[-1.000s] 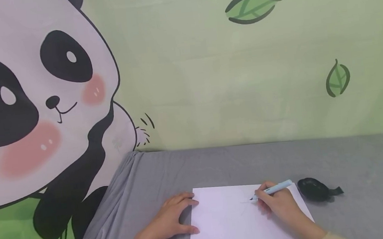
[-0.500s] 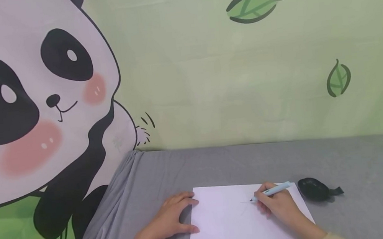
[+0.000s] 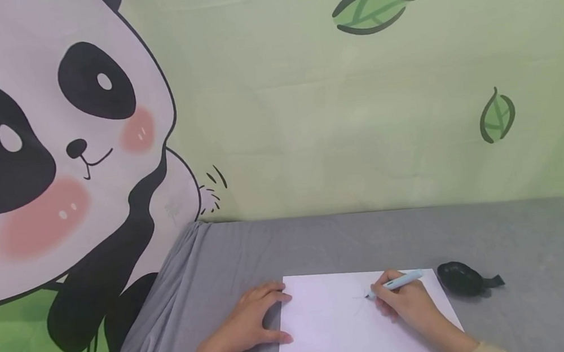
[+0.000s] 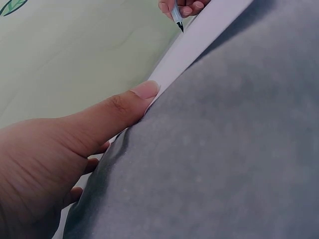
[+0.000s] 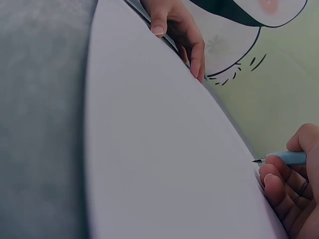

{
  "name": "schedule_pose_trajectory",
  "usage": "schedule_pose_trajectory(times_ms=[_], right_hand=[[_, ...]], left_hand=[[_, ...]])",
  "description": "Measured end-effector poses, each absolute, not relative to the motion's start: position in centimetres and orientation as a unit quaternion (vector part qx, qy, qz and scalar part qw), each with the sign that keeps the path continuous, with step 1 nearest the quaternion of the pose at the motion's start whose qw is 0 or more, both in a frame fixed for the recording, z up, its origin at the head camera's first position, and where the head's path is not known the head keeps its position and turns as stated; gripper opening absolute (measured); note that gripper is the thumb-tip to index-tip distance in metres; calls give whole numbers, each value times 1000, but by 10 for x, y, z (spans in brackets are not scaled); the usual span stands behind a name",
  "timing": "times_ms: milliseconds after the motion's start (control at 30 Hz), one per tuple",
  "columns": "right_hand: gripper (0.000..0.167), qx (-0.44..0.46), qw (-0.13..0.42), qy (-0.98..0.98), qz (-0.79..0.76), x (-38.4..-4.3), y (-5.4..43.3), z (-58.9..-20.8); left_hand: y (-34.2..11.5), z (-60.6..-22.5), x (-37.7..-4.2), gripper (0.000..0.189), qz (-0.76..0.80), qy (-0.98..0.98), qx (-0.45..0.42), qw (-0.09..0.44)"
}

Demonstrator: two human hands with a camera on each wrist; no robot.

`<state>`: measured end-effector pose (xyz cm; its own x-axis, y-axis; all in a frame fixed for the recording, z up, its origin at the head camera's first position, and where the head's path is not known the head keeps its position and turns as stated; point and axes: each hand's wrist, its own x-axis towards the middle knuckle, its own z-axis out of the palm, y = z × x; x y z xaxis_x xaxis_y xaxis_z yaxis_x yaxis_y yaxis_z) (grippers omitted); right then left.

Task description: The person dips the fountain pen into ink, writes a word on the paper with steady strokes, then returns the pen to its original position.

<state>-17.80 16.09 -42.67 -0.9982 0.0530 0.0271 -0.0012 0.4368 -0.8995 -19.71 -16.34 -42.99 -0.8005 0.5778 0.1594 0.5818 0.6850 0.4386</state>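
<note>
My right hand (image 3: 408, 302) holds a light-blue pen (image 3: 398, 281) with a dark nib, pinched between thumb and fingers. The nib is at the white sheet of paper (image 3: 327, 330), beside a few very faint thin lines near the sheet's upper middle. My left hand (image 3: 247, 324) rests at the paper's left edge, its thumb and fingertips touching the sheet. In the left wrist view, the thumb (image 4: 119, 107) lies on the paper's edge. The right wrist view shows the pen (image 5: 289, 158) in the curled fingers, its nib pointing left.
A small black object (image 3: 462, 279), rounded like a shallow dish with a short flared stem, lies right of the paper. Grey cloth (image 3: 319, 246) covers the table. Behind stands a green backdrop (image 3: 281, 114) with a printed panda and leaves.
The right hand has shifted slightly left with the pen, its nib moving left along the faint lines. The left hand and paper stay in place.
</note>
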Motion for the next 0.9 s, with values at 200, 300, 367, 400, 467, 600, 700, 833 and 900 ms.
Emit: schedule_pose_trajectory(times_ms=[200, 300, 367, 400, 467, 600, 700, 833, 900], right_hand=[[14, -13, 24, -847, 530, -178, 162, -428], [13, -9, 23, -848, 530, -178, 162, -428], [13, -5, 22, -847, 531, -177, 162, -428], [13, -3, 21, -847, 531, -177, 162, -428], [13, 0, 20, -846, 533, -177, 162, -427], [13, 9, 19, -842, 539, -177, 162, -426], [14, 16, 19, -840, 542, -177, 163, -427], [15, 26, 21, -838, 544, -176, 165, -427], [15, 30, 21, -838, 545, -176, 166, -428]], left_hand=[[-163, -429, -197, 67, -241, -917, -317, 2], [-162, -428, -196, 67, -245, -917, -315, -3], [-162, -428, -196, 67, -247, -917, -314, -5], [-162, -427, -196, 67, -248, -916, -315, -4], [-161, -427, -196, 67, -249, -916, -315, -4], [-161, -426, -195, 68, -247, -915, -318, 0], [-161, -426, -194, 68, -246, -916, -317, 1], [-161, -427, -195, 68, -238, -917, -320, 7], [-161, -427, -196, 69, -235, -918, -320, 9]])
